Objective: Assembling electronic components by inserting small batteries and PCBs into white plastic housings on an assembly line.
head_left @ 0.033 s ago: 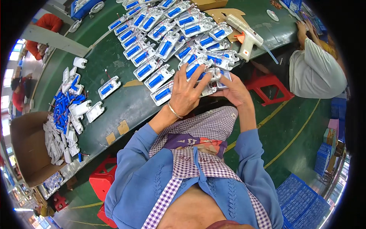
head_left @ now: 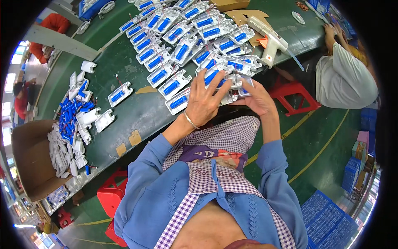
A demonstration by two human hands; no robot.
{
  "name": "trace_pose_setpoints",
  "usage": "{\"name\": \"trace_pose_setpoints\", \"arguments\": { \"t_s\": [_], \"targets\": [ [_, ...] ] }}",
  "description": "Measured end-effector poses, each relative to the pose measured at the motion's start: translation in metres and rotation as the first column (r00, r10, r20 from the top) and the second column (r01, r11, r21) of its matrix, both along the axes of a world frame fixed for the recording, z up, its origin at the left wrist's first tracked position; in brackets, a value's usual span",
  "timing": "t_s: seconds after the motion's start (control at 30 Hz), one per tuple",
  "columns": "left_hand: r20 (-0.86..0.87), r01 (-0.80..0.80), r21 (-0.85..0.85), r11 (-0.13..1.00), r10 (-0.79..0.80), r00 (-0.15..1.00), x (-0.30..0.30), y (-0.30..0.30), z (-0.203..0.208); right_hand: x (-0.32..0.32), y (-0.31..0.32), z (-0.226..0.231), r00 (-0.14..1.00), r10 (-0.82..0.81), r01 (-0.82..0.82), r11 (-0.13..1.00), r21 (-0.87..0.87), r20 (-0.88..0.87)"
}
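At your far left, an open cardboard box [head_left: 31, 159] is sitting at the edge of the green bench [head_left: 139, 110], with loose white parts [head_left: 59, 151] heaping up beside it. A tangle of blue cells [head_left: 71, 118] is lying just behind those parts, with some white pieces around it. Next to the right, a bare white casing [head_left: 105, 120] is resting on the bench, and a lone casing with a blue cell [head_left: 120, 94] is lying near it. Nearer your lap, two cardboard scraps [head_left: 134, 137] are lying flat.

In front of you, many filled casings [head_left: 181, 52] are crowding together in slanting rows, some overlapping, each carrying a blue cell. Your left hand [head_left: 203, 103] is reaching over the near end of these rows, its fingers spreading apart across the casings; you cannot tell whether they are gripping one. Your right hand [head_left: 261, 99] is holding a pale casing [head_left: 247, 83] at the near edge of the cluster, thumb and fingers clamping on its side. Beyond that hand, a white glue gun [head_left: 269, 45] is lying partly over a cardboard sheet [head_left: 242, 17]. Farther right, a red stool [head_left: 299, 96] is standing below the bench, and a co-worker in a pale top [head_left: 346, 81] is sitting beside it.
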State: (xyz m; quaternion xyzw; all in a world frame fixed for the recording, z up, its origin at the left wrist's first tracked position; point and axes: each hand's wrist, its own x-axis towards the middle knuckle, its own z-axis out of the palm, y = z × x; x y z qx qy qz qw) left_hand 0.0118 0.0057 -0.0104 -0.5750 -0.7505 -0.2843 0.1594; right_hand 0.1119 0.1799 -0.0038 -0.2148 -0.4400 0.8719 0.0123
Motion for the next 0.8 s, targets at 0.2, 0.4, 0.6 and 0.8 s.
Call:
{"name": "trace_pose_setpoints", "arguments": {
  "t_s": [0.2, 0.4, 0.6, 0.8],
  "targets": [
    [-0.052, 0.046, -0.081, 0.996, -0.051, 0.997, 0.0, 0.003, 0.007, -0.008, 0.008, 0.0, 0.989, -0.02, 0.025, 0.999, -0.03, 0.144],
    [-0.1, 0.104, -0.095, 0.99, -0.113, 0.989, -0.007, 0.004, 0.002, -0.011, -0.002, -0.005, 0.98, -0.1, 0.093, 0.994, 0.051, 0.17],
    [-0.141, 0.137, -0.061, 0.989, -0.144, 0.979, -0.006, 0.003, -0.001, -0.003, -0.006, -0.008, 0.986, -0.139, 0.133, 0.988, 0.074, 0.093],
    [-0.153, 0.181, -0.017, 0.983, -0.182, 0.971, -0.001, 0.007, 0.003, 0.014, -0.007, -0.006, 0.981, -0.193, 0.191, 0.975, 0.111, 0.0]
  ]
}}
